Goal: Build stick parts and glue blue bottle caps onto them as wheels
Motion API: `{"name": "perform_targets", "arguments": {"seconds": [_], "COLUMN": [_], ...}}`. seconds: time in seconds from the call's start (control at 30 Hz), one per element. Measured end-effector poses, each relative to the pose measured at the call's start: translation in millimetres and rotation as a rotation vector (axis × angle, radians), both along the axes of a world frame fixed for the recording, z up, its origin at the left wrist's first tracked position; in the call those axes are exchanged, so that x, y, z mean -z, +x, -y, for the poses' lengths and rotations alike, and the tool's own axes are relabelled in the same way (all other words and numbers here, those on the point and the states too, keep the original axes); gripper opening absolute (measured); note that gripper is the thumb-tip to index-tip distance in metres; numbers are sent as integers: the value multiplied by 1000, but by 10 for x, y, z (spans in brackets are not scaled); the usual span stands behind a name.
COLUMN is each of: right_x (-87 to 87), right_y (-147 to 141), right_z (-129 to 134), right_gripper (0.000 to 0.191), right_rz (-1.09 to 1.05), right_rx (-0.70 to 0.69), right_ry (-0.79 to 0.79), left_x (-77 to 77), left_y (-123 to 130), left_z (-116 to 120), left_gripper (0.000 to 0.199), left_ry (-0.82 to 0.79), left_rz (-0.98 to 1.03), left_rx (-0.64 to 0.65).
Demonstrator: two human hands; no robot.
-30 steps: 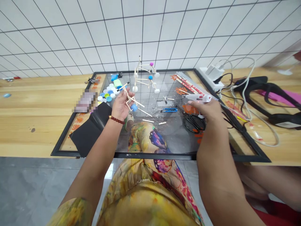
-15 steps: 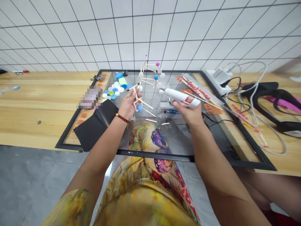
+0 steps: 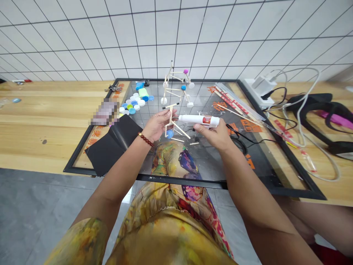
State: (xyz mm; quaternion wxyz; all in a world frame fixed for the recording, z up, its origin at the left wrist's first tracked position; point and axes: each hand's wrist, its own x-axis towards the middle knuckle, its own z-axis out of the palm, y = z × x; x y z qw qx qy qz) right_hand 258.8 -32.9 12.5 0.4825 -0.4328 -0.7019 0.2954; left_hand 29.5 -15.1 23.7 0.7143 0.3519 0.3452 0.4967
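My left hand (image 3: 157, 127) is closed on a small frame of wooden sticks (image 3: 179, 129) with a dark-tipped crossbar and a blue cap near its foot. My right hand (image 3: 216, 135) grips a white glue gun (image 3: 190, 119), pointed left. Its nozzle is close to the middle of the stick frame; whether they touch I cannot tell. Just beyond stand two finished-looking stick models, one with a pink cap (image 3: 185, 71) and one with a blue cap (image 3: 183, 88), both on white round caps. Loose stick pieces (image 3: 194, 143) lie on the dark glass below.
White, blue and green bottle caps (image 3: 134, 103) cluster at the back left, beside a bent black sheet (image 3: 113, 145). Long sticks in clear packaging (image 3: 237, 101) lie at the right. A power strip (image 3: 252, 92), cables and a black headset-like item (image 3: 303, 121) stand farther right. Another person's leg shows at the lower right.
The glue gun has moved left and down, bringing its nozzle to the stick frame. My left hand has shifted slightly right, and the frame is turned more upright.
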Motion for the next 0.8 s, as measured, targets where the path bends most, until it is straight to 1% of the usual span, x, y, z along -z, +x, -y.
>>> {"name": "perform_targets", "arguments": {"seconds": [0.3,0.5,0.7,0.8], "right_x": [30,13,21,23], "right_y": [-1,-6,-10,-6], "right_z": [6,15,20,19], "right_gripper": [46,48,48,49], "right_rz": [45,116,112,104], "right_rx": [62,79,104,107], "right_ry": [30,53,96,92], "left_x": [-42,-46,-34,-26], "left_y": [18,22,22,18], "left_z": [23,36,32,33], "left_gripper": [14,10,10,11], "left_ry": [-26,-23,-15,-11], "left_rz": [-21,-10,-2,-12], "left_rx": [-7,6,18,18]}}
